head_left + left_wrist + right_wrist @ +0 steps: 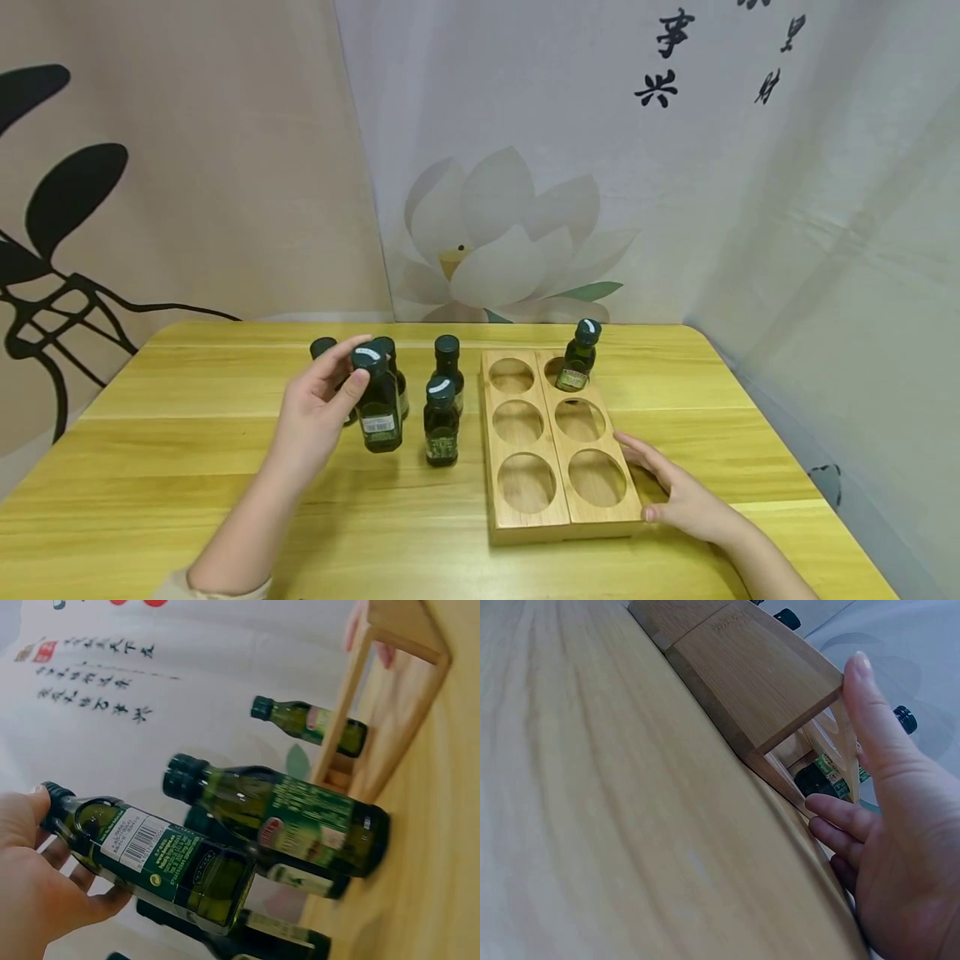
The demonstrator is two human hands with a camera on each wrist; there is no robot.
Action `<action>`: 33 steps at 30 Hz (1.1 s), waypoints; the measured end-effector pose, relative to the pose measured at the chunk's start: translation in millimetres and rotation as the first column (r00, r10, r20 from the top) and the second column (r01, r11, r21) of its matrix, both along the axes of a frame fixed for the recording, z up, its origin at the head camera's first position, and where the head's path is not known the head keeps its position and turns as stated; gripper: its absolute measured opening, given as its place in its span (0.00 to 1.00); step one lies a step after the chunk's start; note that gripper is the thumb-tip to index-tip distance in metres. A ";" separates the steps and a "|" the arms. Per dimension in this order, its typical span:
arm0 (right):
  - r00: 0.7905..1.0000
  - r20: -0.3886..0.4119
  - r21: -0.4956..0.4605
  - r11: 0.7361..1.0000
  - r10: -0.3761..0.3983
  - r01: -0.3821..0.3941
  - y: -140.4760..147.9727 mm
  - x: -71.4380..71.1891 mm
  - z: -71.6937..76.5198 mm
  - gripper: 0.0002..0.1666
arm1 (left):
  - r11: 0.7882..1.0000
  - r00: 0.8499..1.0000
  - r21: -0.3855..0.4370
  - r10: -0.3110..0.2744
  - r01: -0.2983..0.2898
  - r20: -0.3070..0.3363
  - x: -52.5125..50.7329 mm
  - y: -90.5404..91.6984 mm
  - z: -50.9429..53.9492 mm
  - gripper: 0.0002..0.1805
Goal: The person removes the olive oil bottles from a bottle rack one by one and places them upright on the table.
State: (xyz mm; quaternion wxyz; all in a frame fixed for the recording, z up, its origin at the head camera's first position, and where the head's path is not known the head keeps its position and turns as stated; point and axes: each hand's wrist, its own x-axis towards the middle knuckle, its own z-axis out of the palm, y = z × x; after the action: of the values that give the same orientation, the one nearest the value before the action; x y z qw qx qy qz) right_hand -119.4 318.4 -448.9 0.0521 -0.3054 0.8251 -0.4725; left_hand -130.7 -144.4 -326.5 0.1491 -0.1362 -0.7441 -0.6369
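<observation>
My left hand (318, 412) pinches a small dark-green glass oil bottle (379, 412) by its cap and neck. In the left wrist view, that bottle (154, 851) shows a white barcode label. Several similar bottles stand close by; a labelled one (441, 425) is just to the right, another (447, 371) behind it. The held bottle and my left hand partly hide others. A light wooden rack (525, 442) with two rows of round holes lies to the right. One bottle (577, 358) sits tilted in its back right hole. My right hand (678, 496) rests against the rack's right side, thumb at the near corner, fingers extended.
The wooden table (225, 467) has a back edge close behind the bottles and rack. A hanging cloth backdrop (525, 167) with a printed lotus and characters stands behind it. More cloth (847, 275) hangs along the right side.
</observation>
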 end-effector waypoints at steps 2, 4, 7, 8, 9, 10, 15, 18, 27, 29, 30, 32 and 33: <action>1.000 -0.007 0.000 1.000 0.001 -0.001 -0.3 0.0 0.0 0.51 | 1.000 1.000 -0.018 0.000 0.000 -0.006 -0.6 -0.7 -5.1 0.21; 1.000 -0.008 0.000 1.000 0.001 -0.001 -0.2 0.1 -0.5 0.51 | 0.999 1.000 -0.032 -0.003 0.003 -0.004 -1.0 -1.3 -9.7 0.21; 1.000 -0.001 0.004 1.000 0.000 0.000 0.2 0.1 -1.3 0.51 | 0.999 1.000 -0.040 -0.004 0.004 0.009 -1.7 -1.8 -15.5 0.21; 1.000 0.003 0.003 1.000 0.001 -0.001 0.3 0.2 -1.6 0.52 | 0.999 1.000 -0.044 -0.002 0.002 0.015 -1.7 -2.1 -17.4 0.21; 1.000 0.006 0.002 1.000 0.004 -0.004 0.3 0.2 -1.7 0.51 | 0.999 1.000 -0.047 -0.001 0.002 0.020 -1.9 -2.5 -19.5 0.21; 1.000 0.007 0.002 1.000 0.006 -0.006 0.1 0.2 -1.6 0.51 | 0.998 1.000 -0.055 0.002 -0.001 0.024 -1.9 -3.0 -21.5 0.20; 1.000 0.014 -0.001 1.000 0.009 -0.009 0.1 0.0 -1.3 0.51 | 0.996 1.000 -0.092 0.011 -0.008 0.029 -2.3 -5.8 -31.8 0.20; 1.000 0.014 0.005 1.000 0.001 -0.001 1.1 -0.4 -1.9 0.51 | 0.996 0.999 -0.090 0.008 -0.005 0.031 -2.9 -7.0 -36.4 0.20; 0.999 0.040 -0.006 1.000 -0.013 0.013 0.4 1.4 -0.5 0.51 | 0.991 0.997 -0.136 0.007 0.003 0.071 -3.2 -11.6 -49.3 0.21; 0.999 0.049 -0.013 1.000 -0.014 0.014 -0.3 1.8 0.4 0.51 | 0.990 0.997 -0.144 0.007 0.004 0.078 -2.8 -13.3 -52.6 0.21; 0.998 0.055 -0.015 1.000 -0.016 0.017 -0.3 1.8 0.8 0.51 | 0.989 0.997 -0.151 0.011 0.001 0.076 -2.5 -14.1 -54.3 0.21; 0.999 0.052 -0.012 1.000 -0.014 0.015 0.0 1.8 1.3 0.51 | 0.988 0.998 -0.153 0.011 -0.001 0.067 -2.7 -16.0 -57.3 0.21; 0.999 0.047 -0.014 1.000 -0.011 0.011 0.0 1.9 1.6 0.51 | 0.988 0.998 -0.155 0.012 -0.002 0.063 -2.7 -16.7 -58.4 0.21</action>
State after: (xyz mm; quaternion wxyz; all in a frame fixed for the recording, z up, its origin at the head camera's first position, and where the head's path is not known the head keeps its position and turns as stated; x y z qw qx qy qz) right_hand -117.5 318.4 -447.3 0.0668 -0.2899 0.8219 -0.4857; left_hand -133.4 -161.0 -384.9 0.1167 -0.1245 -0.7962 -0.5804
